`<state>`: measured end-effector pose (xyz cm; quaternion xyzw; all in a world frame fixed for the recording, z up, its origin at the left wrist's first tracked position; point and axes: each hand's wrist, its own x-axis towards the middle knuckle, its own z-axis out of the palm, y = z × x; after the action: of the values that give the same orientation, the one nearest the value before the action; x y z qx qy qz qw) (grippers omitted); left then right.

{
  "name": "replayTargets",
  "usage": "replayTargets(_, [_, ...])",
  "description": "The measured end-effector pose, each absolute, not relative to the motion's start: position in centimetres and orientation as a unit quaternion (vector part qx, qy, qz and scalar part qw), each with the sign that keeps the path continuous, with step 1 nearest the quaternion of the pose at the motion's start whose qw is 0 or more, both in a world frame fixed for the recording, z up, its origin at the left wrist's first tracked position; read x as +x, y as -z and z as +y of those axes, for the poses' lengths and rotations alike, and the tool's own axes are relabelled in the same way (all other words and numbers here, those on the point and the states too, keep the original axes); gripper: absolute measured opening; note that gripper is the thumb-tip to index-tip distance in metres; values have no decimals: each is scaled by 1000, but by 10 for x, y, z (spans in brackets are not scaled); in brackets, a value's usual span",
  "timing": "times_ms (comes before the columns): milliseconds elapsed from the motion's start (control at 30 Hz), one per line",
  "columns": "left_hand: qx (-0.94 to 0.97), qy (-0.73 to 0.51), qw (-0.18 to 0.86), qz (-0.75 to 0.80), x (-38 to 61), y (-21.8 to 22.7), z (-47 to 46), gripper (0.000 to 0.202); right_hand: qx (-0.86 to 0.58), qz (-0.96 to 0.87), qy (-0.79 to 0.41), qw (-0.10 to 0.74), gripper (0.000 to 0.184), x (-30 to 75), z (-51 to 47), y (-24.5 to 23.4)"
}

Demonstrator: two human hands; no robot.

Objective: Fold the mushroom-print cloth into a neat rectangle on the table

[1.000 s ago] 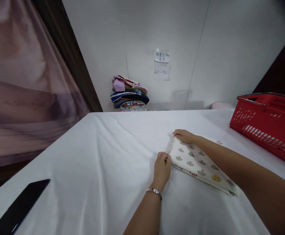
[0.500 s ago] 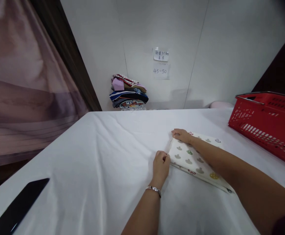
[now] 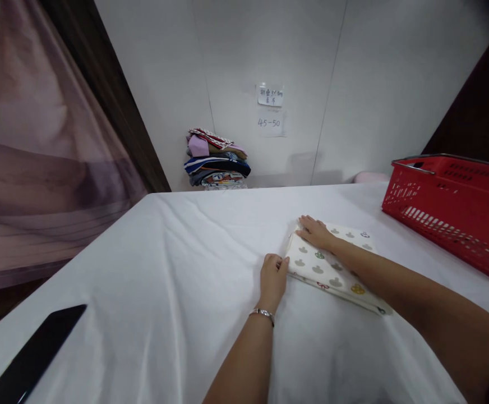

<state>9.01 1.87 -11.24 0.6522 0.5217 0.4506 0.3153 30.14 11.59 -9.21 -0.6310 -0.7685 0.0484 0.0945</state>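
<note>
A folded white cloth [image 3: 326, 270] with grey, green, red and yellow mushroom prints lies on the white-covered table, right of the middle. My left hand [image 3: 275, 270], with a silver band at the wrist, is at the cloth's near left corner. Its fingers are curled and closed on the edge there. Across the far left corner rests my right hand [image 3: 315, 232], palm down, fingers stretched out on top of the fabric. My right forearm passes over the cloth's right part and hides some of it.
A red plastic basket [image 3: 450, 193] with a metal handle stands at the right. At the far edge is a stack of folded clothes [image 3: 217, 160]. A black flat object [image 3: 38, 353] lies at the near left. A pinkish curtain [image 3: 46, 151] hangs at the left.
My right hand has gone from gripping the far left corner to lying flat with fingers spread on the cloth. My left hand stays at the near corner. The view has shifted slightly.
</note>
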Motion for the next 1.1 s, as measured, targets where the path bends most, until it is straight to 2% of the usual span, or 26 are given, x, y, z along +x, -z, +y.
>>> replayTargets(167, [645, -436, 316, 542, 91, 109, 18, 31, -667, -741, -60, 43, 61, 302, 130, 95])
replayTargets(567, [656, -436, 295, 541, 89, 114, 21, 30, -678, -730, -54, 64, 57, 317, 104, 81])
replayTargets(733, [646, -426, 302, 557, 88, 116, 23, 27, -754, -644, -25, 130, 59, 383, 42, 88])
replayTargets(933, [629, -368, 338, 595, 91, 108, 28, 24, -830, -457, -181, 265, 73, 426, -6, 98])
replayTargets(1000, [638, -340, 338, 602, 92, 103, 29, 24, -828, -428, -198, 302, 77, 422, -2, 97])
replayTargets(1100, [642, -310, 332, 618, 95, 97, 24, 24, -801, -450, -180, 351, 74, 415, 17, 95])
